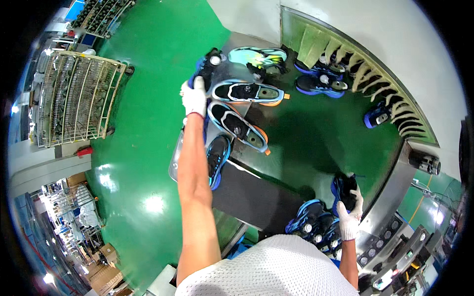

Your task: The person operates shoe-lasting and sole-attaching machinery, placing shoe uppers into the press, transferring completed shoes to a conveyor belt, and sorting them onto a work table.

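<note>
The left hand (194, 97), in a white knitted glove, has its grip closed on a dark blue-and-black sports shoe (203, 69) at the far left edge of the worktop (306, 133), which is part bare metal, part glossy dark green. Whether that shoe rests on the surface or is lifted cannot be told. The right hand (350, 217), gloved the same way, grips a black shoe with a blue-violet sole (340, 190) at its near end, fingers and thumb on opposite sides.

Just right of the left hand lie two black shoes edged in pale blue with orange at the sole, one nearly level (242, 92) and one slanted (237, 127). Beyond them is a mint-green shoe with yellow patches (247, 55); nearer the body, beside the left forearm, is a black shoe with a bright blue sole (217, 158). Just left of the right hand sits a cluster of black-and-blue shoes (311, 219), next to a flat black panel (252, 195).

Farther off, more blue-soled black shoes (320, 85) lie by a curtain of pale hanging strips (363, 74). Left of the worktop spreads a shiny green floor (148, 128), with a cream-framed wire rack (81, 98).
</note>
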`<state>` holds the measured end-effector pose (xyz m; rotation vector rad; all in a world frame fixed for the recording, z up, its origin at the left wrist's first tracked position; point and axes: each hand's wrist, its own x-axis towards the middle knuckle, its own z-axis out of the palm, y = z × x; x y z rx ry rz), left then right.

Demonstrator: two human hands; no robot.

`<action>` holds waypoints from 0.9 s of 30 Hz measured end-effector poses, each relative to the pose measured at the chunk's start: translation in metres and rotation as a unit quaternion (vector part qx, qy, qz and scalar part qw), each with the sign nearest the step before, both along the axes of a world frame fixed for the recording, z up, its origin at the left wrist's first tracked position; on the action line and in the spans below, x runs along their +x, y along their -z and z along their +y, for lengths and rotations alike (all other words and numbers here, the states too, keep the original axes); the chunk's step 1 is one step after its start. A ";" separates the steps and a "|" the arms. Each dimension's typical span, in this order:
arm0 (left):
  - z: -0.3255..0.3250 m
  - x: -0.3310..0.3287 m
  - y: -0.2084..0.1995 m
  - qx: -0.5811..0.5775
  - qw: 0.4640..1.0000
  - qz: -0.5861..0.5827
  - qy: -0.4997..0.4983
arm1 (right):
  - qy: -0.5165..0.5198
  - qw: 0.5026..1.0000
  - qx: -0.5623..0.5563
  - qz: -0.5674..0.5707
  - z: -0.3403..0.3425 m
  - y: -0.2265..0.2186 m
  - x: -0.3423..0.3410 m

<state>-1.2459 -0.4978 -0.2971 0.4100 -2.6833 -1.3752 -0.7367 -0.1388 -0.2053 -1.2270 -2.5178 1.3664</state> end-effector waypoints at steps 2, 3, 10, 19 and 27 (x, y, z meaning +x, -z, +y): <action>-0.042 0.017 -0.001 0.064 0.997 0.027 -0.028 | 0.004 0.993 -0.042 0.113 -0.027 -0.004 -0.013; -0.045 0.037 -0.007 0.063 0.996 0.043 -0.037 | -0.004 0.987 -0.042 0.156 -0.042 -0.006 -0.019; -0.048 0.248 -0.125 0.052 0.996 0.059 0.038 | -0.204 0.968 -0.047 0.139 -0.159 0.096 0.020; -0.076 0.448 -0.138 0.413 0.889 -0.105 0.169 | -0.321 0.919 -0.171 0.150 -0.099 -0.031 0.045; -0.008 0.535 -0.150 0.408 0.832 -0.193 0.323 | -0.557 0.735 -0.385 0.041 -0.063 -0.149 0.067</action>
